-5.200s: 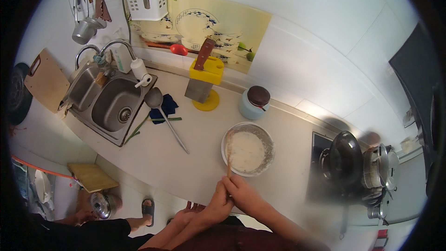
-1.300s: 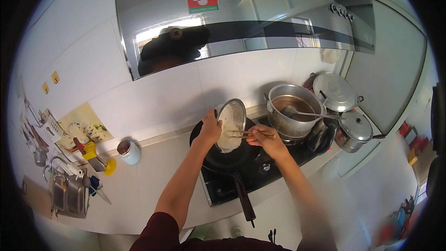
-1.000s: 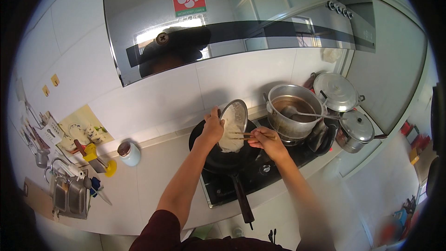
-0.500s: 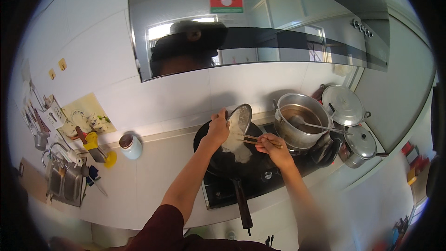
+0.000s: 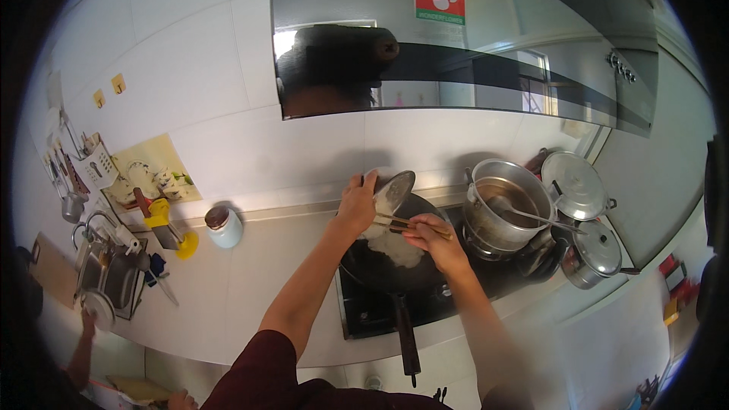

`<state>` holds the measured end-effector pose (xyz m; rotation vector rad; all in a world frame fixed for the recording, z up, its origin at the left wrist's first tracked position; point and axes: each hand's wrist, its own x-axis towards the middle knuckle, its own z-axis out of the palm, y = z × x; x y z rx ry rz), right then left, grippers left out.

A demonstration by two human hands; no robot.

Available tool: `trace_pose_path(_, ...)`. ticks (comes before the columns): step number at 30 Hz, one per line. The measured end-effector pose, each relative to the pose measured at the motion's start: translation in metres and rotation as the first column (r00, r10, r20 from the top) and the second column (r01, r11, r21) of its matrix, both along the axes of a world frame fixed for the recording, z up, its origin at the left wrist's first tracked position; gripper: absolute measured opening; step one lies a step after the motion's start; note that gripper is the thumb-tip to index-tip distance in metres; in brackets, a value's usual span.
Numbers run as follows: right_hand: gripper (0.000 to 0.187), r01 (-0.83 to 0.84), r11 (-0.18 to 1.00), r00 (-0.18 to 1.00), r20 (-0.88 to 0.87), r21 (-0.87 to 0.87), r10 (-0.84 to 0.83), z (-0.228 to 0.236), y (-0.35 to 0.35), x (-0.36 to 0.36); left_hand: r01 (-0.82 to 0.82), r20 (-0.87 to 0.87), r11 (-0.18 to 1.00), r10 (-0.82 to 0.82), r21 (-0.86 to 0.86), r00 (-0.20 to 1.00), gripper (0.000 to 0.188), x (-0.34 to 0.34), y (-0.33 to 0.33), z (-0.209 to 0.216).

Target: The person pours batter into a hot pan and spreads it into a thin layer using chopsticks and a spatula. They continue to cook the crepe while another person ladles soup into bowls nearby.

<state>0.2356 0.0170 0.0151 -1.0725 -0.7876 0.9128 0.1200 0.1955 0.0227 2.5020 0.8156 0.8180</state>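
My left hand point(image 5: 357, 206) grips a bowl point(image 5: 402, 185) and tips it over the black wok point(image 5: 370, 269) on the stove. Whitish wet food clings inside the bowl, and a pale mass of it point(image 5: 406, 253) lies in the wok. A pair of wooden chopsticks point(image 5: 396, 223) is pinched in my right hand point(image 5: 433, 237), their tips at the bowl's lower edge. The wok's dark handle point(image 5: 405, 334) points toward me. My left fingers partly hide the bowl's outer side.
Right of the wok stands a large metal pot point(image 5: 507, 216) of brown liquid with a ladle. Lidded pots point(image 5: 594, 249) are beyond it. A pale blue jar point(image 5: 224, 229) and knife holder point(image 5: 178, 237) stand left. Near the sink point(image 5: 121, 282), another person's hand point(image 5: 88, 325) holds a white round dish.
The view has swung, shifting the scene rightward. The food in the wok shows as a wider patch. Another person's hands have come into view at lower left, one with a dish.
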Motion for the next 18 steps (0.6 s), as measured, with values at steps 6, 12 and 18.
trace_pose_path(6,0.014,-0.024,1.000,1.000,-0.002,-0.001,0.024,-0.009,0.017,-0.014,-0.006,0.015,0.999,0.006,0.036,1.000,0.059,-0.006,0.002,0.003)
trace_pose_path(12,0.014,0.052,0.999,0.998,0.032,0.015,-0.053,0.001,0.001,-0.003,-0.017,-0.013,0.998,0.017,0.056,1.000,0.060,-0.011,0.008,0.005)
trace_pose_path(18,0.015,0.135,0.986,0.990,-0.064,0.097,-0.129,0.009,0.019,0.021,0.051,0.111,0.993,-0.063,0.106,0.992,0.058,-0.010,0.008,0.012)
